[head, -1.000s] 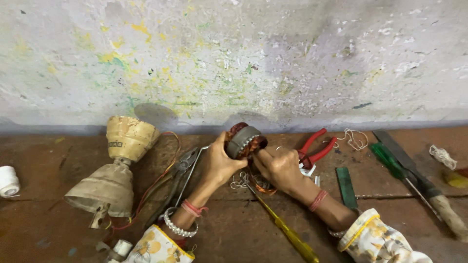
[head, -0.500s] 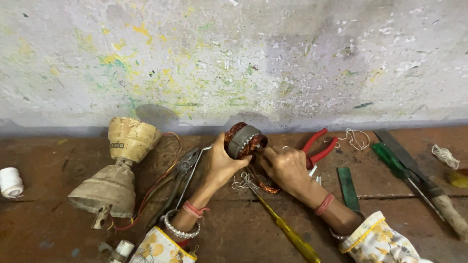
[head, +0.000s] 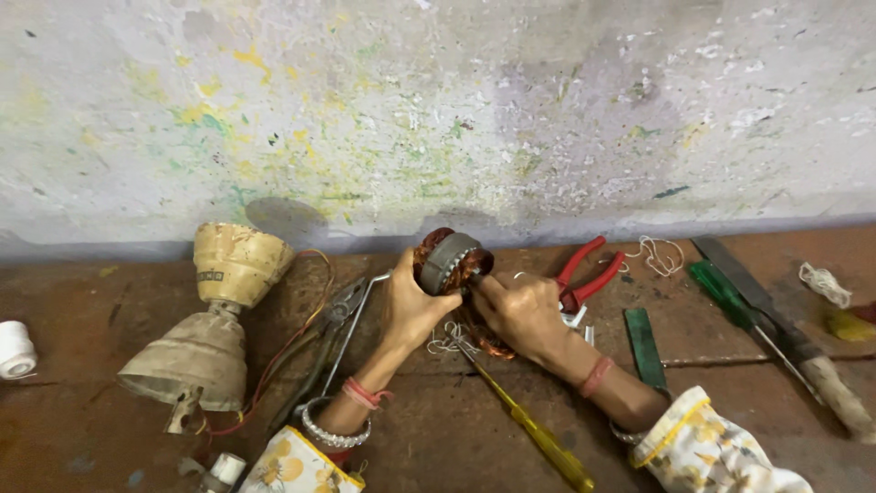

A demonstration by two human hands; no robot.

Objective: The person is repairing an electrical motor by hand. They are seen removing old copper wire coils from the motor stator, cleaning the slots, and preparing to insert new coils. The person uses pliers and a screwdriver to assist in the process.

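Note:
My left hand grips a round motor stator with a grey metal ring and copper windings, held up on edge above the brown floor. My right hand is closed against the stator's right side, fingers pinching at the copper winding. Loose thin wire lies under the hands. A yellow-handled screwdriver lies on the floor between my forearms, tip pointing toward the stator.
A cream cone-shaped fan housing with red wires lies at left, dark pliers beside it. Red-handled pliers, a green flat strip, a green-handled screwdriver, a file and white string lie at right. A stained wall stands behind.
The stator stays in my left hand. My right hand has shifted slightly up against the stator's side. The view has drifted a little.

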